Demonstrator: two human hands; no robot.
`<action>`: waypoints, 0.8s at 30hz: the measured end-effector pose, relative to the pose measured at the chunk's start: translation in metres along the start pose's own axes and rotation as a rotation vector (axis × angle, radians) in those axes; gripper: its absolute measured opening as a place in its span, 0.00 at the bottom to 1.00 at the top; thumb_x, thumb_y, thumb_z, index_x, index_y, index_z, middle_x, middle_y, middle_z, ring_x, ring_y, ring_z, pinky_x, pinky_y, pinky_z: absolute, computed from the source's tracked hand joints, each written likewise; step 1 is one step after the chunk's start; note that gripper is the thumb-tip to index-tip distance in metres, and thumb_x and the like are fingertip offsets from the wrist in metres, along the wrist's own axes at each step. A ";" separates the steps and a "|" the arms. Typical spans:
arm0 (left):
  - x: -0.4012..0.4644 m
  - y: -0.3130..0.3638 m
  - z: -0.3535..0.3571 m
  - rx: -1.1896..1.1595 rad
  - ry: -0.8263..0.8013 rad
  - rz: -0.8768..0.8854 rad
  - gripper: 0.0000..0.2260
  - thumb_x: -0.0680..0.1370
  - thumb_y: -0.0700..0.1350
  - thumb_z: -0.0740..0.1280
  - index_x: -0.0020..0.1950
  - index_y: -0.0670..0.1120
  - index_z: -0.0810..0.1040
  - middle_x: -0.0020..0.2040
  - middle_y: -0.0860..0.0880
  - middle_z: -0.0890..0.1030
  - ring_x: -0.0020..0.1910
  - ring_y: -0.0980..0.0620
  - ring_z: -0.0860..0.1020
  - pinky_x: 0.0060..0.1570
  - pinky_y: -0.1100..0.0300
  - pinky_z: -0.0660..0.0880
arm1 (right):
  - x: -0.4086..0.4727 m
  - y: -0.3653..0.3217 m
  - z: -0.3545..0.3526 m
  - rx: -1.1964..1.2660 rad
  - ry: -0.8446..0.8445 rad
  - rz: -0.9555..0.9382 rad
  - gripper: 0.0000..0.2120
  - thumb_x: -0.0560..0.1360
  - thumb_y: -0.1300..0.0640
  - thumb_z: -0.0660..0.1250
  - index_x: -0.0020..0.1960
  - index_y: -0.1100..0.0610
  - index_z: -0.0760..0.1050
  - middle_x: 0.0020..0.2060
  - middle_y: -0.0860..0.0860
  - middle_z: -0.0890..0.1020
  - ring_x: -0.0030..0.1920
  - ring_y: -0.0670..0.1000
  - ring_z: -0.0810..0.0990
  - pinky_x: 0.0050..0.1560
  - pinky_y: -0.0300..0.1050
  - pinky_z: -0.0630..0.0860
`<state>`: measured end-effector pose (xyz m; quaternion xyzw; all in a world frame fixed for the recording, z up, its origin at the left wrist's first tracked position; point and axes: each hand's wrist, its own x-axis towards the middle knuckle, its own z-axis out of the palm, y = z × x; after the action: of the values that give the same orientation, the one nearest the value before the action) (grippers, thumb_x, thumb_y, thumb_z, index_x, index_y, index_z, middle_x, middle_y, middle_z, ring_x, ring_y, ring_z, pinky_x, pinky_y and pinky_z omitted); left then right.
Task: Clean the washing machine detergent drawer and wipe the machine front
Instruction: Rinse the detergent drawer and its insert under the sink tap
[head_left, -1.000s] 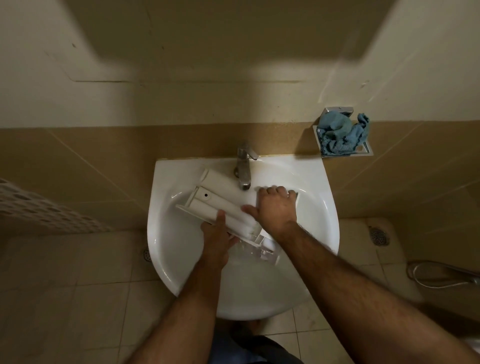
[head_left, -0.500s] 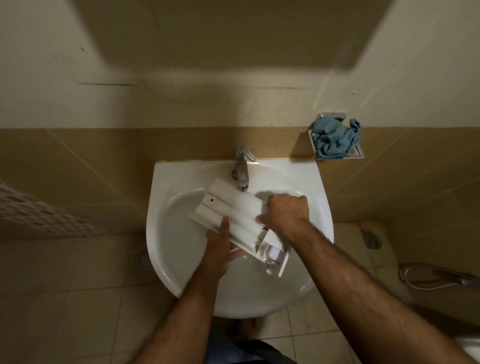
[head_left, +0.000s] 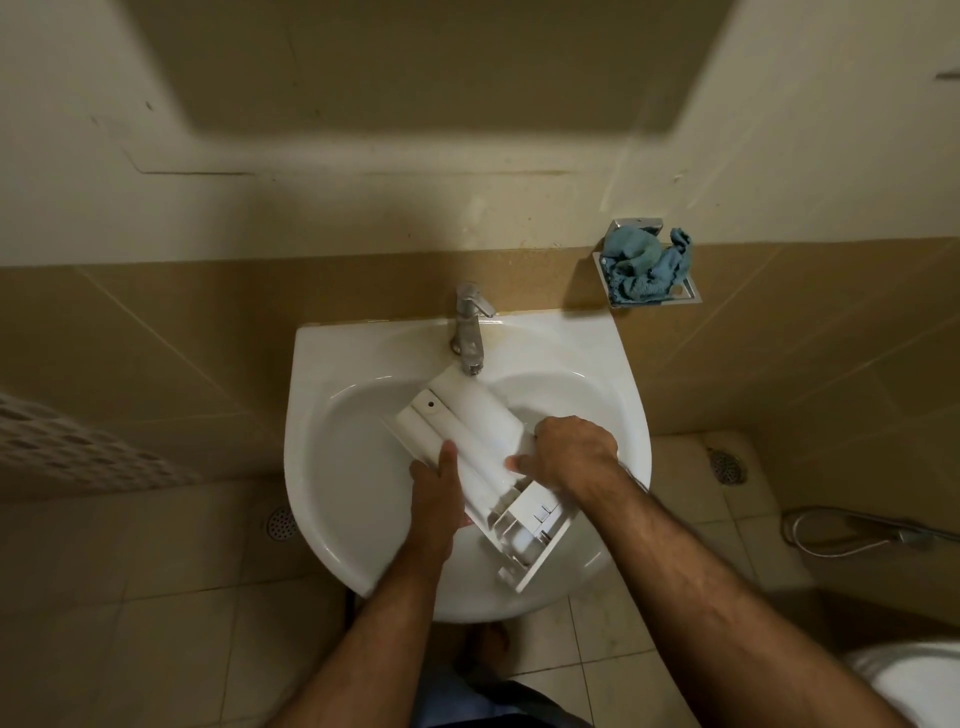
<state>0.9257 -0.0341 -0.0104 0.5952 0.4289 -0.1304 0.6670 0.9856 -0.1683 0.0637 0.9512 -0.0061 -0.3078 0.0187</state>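
Note:
A white plastic detergent drawer (head_left: 467, 441) lies slanted across the white sink (head_left: 332, 457), its far end under the metal tap (head_left: 470, 332) and its open compartments toward me. My left hand (head_left: 436, 499) grips the drawer's left side, thumb up along its edge. My right hand (head_left: 571, 457) is closed over the drawer's right edge, fingers curled on the top cover. No water stream is visible from the tap.
A blue cloth (head_left: 649, 267) sits bunched in a metal wall holder (head_left: 688, 296) right of the tap. A perforated basket (head_left: 78, 447) is at far left. Floor drains (head_left: 727, 465) and a hose (head_left: 852, 530) lie on the tiled floor. A white toilet rim (head_left: 914, 680) shows at bottom right.
The drawer has slid toward me and to the right in the sink, exposing its front compartments. My right hand moved from near the tap down along the drawer's right edge and closed.

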 end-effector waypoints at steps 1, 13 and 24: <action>-0.001 0.000 0.000 0.008 0.004 0.004 0.25 0.81 0.60 0.59 0.68 0.44 0.63 0.61 0.43 0.74 0.60 0.41 0.76 0.40 0.46 0.81 | -0.002 -0.001 -0.001 0.004 -0.009 0.000 0.29 0.72 0.31 0.65 0.59 0.54 0.75 0.53 0.51 0.81 0.54 0.55 0.80 0.56 0.53 0.77; -0.028 -0.011 -0.002 0.131 0.213 0.214 0.21 0.82 0.58 0.59 0.63 0.42 0.73 0.54 0.45 0.80 0.49 0.46 0.77 0.53 0.55 0.72 | -0.033 0.004 -0.001 0.175 -0.154 -0.008 0.29 0.75 0.33 0.63 0.58 0.59 0.76 0.45 0.50 0.78 0.47 0.53 0.80 0.47 0.46 0.75; -0.008 0.018 -0.003 0.017 0.088 0.100 0.24 0.78 0.57 0.67 0.62 0.37 0.78 0.57 0.41 0.82 0.54 0.43 0.79 0.57 0.53 0.75 | -0.041 -0.001 -0.006 0.225 -0.131 0.033 0.30 0.78 0.35 0.58 0.66 0.58 0.74 0.61 0.54 0.79 0.58 0.55 0.78 0.55 0.49 0.74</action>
<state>0.9318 -0.0296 0.0077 0.6266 0.4266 -0.0741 0.6480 0.9562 -0.1665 0.0923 0.9250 -0.0575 -0.3661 -0.0834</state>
